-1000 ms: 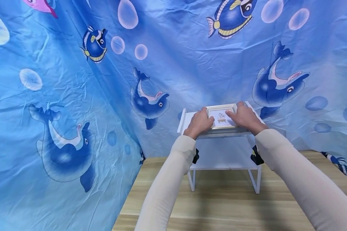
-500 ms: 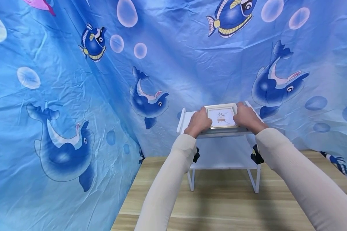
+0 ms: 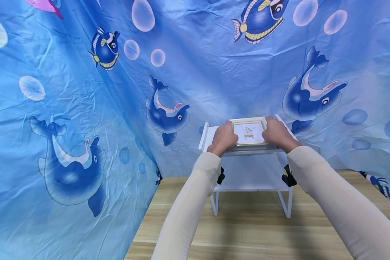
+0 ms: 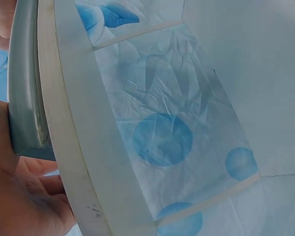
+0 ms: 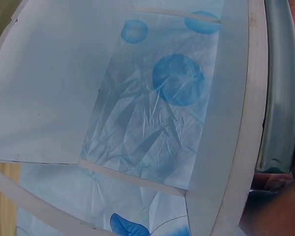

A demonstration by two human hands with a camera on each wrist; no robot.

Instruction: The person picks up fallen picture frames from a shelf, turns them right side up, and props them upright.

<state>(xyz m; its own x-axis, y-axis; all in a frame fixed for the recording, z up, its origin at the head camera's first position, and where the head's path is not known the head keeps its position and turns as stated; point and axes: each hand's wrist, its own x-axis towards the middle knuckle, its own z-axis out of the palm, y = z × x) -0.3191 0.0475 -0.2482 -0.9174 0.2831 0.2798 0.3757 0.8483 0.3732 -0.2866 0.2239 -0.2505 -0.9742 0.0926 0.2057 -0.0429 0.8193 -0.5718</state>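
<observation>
A picture frame (image 3: 248,132) with a pale gold border and a drawing of a plant lies on the top of a small white table (image 3: 250,171). My left hand (image 3: 225,137) grips its left side, and my right hand (image 3: 277,133) grips its right side. In the left wrist view the fingers (image 4: 44,196) curl around the end of the frame, whose edge (image 4: 27,78) runs along the tabletop's rim. The right wrist view likewise has the frame's edge (image 5: 280,88) beside the rim, with the right hand partly cut off by the picture border.
The white table has a lower shelf (image 3: 251,180) and stands on a wood-patterned floor (image 3: 247,234). A raised white strip (image 3: 203,136) edges its top at the left. Blue sea-print curtains (image 3: 214,72) hang behind it and to the left.
My right thumb has drawn back from the picture to the frame's right border, and the left thumb has shifted slightly outward. The frame has stayed practically in place.
</observation>
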